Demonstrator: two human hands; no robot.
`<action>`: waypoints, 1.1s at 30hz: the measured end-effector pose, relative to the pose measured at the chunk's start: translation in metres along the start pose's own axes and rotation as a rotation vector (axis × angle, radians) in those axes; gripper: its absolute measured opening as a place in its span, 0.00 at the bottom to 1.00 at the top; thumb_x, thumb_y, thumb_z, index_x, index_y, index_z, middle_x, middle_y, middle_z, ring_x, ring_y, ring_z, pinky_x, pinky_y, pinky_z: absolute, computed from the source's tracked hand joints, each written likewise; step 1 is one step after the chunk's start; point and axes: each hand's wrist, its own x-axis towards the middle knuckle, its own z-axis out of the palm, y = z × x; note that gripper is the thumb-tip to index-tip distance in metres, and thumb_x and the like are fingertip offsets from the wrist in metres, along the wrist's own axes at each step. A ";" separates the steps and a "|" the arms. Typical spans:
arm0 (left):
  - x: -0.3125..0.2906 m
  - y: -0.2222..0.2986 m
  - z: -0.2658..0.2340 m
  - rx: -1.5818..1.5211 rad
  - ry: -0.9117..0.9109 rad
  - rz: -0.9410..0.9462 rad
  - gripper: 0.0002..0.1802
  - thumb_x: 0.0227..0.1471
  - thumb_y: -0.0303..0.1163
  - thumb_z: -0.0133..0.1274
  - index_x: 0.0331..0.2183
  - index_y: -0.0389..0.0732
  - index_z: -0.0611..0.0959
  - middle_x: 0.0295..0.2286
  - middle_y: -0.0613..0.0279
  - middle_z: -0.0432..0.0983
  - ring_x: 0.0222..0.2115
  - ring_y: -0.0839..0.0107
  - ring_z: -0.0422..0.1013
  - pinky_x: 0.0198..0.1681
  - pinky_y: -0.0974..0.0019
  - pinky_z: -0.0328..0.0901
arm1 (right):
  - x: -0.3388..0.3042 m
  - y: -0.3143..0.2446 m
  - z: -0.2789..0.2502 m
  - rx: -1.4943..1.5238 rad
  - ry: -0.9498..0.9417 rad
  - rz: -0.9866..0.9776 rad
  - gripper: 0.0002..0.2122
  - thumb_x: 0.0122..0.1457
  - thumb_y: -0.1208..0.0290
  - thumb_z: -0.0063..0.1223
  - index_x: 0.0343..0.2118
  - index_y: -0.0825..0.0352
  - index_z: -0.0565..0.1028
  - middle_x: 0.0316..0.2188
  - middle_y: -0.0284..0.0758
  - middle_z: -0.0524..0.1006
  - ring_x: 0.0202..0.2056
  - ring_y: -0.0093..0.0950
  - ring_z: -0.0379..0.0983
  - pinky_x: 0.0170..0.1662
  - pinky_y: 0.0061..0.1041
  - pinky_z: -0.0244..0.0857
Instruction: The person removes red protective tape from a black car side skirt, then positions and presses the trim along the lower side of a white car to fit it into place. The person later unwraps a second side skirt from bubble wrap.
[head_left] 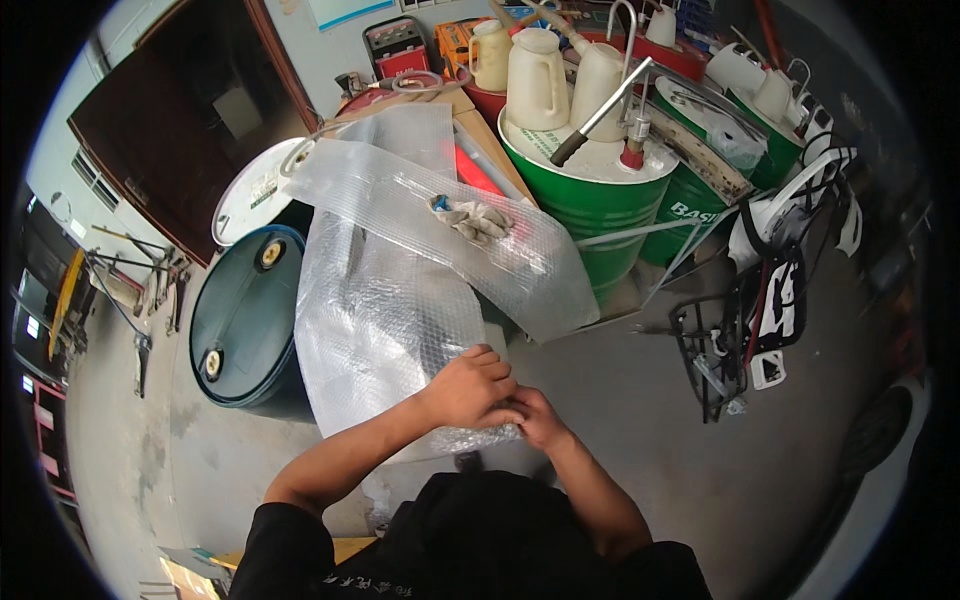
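Note:
A big sheet of clear bubble wrap (385,310) drapes down toward me, its near end bunched below my hands. My left hand (472,388) is closed in a fist over the wrap's near right edge. Pressed up against it is my right hand (541,418), fingers curled and closed at the same edge. What lies between the fingertips is mostly hidden, but the crumpled wrap runs into both hands. Another strip of bubble wrap (545,275) crosses behind, and a pair of grey-white work gloves (475,218) rests on it.
A dark blue plastic drum (240,330) stands at the left, a white-topped drum (262,190) behind it. Green metal drums (590,215) with white jugs (537,80) and a hand pump (632,130) stand at the back right. A black metal rack (708,365) lies on the floor at the right.

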 end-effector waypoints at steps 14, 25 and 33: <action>0.013 -0.002 -0.023 -0.044 -0.111 -0.015 0.27 0.56 0.48 0.50 0.14 0.41 0.78 0.18 0.57 0.76 0.21 0.54 0.73 0.23 0.54 0.66 | 0.167 0.026 -0.011 -1.109 0.256 0.203 0.25 0.59 0.57 0.47 0.56 0.67 0.64 0.56 0.47 0.68 0.56 0.30 0.66 0.53 0.29 0.63; -0.001 -0.010 -0.062 -0.015 0.041 0.008 0.29 0.54 0.50 0.52 0.09 0.43 0.77 0.11 0.57 0.71 0.15 0.53 0.70 0.17 0.56 0.63 | 0.138 0.065 -0.018 -0.733 0.239 0.216 0.22 0.59 0.59 0.48 0.52 0.67 0.67 0.51 0.45 0.71 0.51 0.30 0.69 0.49 0.30 0.64; 0.002 -0.014 -0.056 0.014 0.077 0.055 0.29 0.54 0.49 0.52 0.09 0.44 0.77 0.11 0.59 0.72 0.13 0.55 0.69 0.16 0.57 0.62 | 0.128 0.070 -0.009 -0.535 0.209 0.207 0.20 0.58 0.61 0.49 0.50 0.68 0.68 0.48 0.44 0.72 0.48 0.30 0.70 0.47 0.31 0.65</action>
